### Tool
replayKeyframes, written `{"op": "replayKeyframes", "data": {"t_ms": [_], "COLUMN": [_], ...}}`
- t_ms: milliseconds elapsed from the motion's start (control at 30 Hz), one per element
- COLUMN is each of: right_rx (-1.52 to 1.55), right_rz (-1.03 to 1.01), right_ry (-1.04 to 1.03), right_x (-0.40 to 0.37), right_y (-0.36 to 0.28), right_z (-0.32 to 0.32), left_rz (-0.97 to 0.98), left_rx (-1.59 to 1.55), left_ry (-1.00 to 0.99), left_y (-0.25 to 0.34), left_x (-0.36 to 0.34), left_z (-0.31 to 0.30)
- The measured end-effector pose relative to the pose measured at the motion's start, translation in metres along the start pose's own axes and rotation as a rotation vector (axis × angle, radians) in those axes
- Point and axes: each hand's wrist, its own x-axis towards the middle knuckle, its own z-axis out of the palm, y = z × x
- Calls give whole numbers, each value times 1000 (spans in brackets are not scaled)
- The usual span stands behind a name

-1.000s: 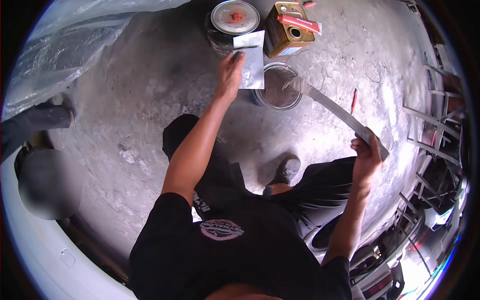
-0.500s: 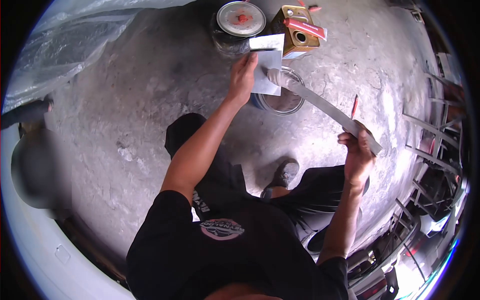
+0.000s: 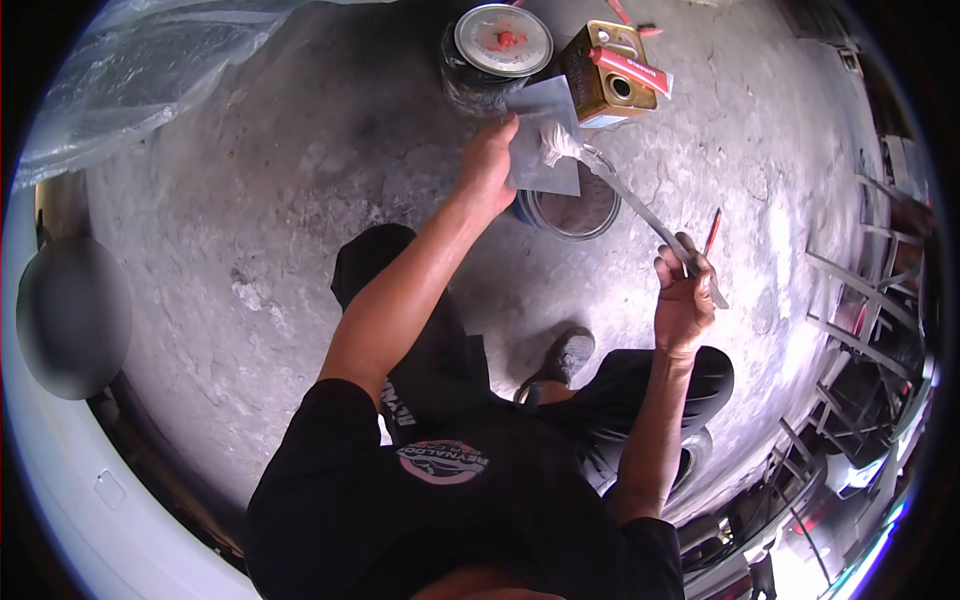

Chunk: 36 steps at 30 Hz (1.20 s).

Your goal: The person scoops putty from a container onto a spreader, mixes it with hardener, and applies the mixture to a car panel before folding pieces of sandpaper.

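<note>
My left hand [image 3: 490, 165] is closed on the near-left edge of a flat grey plate [image 3: 533, 178], thumb on top. A lump of pale putty [image 3: 557, 143] sits on the plate's face. My right hand [image 3: 687, 300] grips the lower end of a long, flat metal strip [image 3: 648, 212], its far end reaching the putty. Beneath the plate and strip, an open round can [image 3: 577, 222] stands on the floor, partly covered by both; greyish-brown material shows inside it.
A lidded can [image 3: 503, 42] with a red smear on its lid stands ahead. Beside it, a rectangular metal tin [image 3: 600, 100] carries a red tube [image 3: 632, 72]. A red stick-like object [image 3: 713, 232] lies right of my strip. Plastic sheeting [image 3: 130, 90] hangs at the upper left; metal frames [image 3: 865, 262] line the right.
The strip has turned edge-on, and my right hand has shifted left. Pale putty now shows on the plate at the strip's tip. My left hand still holds the plate.
</note>
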Motion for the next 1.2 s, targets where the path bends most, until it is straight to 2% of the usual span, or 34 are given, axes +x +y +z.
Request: {"op": "replayKeyframes", "data": {"t_ms": [67,200,367,667,1200], "right_rx": [209,260,202,151,77], "right_rz": [15,-19,7,44,33], "right_ry": [-39,-50,-88,-69,-67], "right_x": [2,-6,-22,-35,-43], "right_y": [8,26,48,35,10], "right_z": [-4,3,-15,-30,-44], "left_rz": [-77,-94,-172,-282,-324], "left_rx": [-40,-130,-221,-416,-405], "left_ry": [26,-25,-10,-96,-80], "left_y": [-2,-7,-5,-20,-23], "left_x": [-1,-2,-9,-6,-12], "left_z": [5,2,7,-5,-2]}}
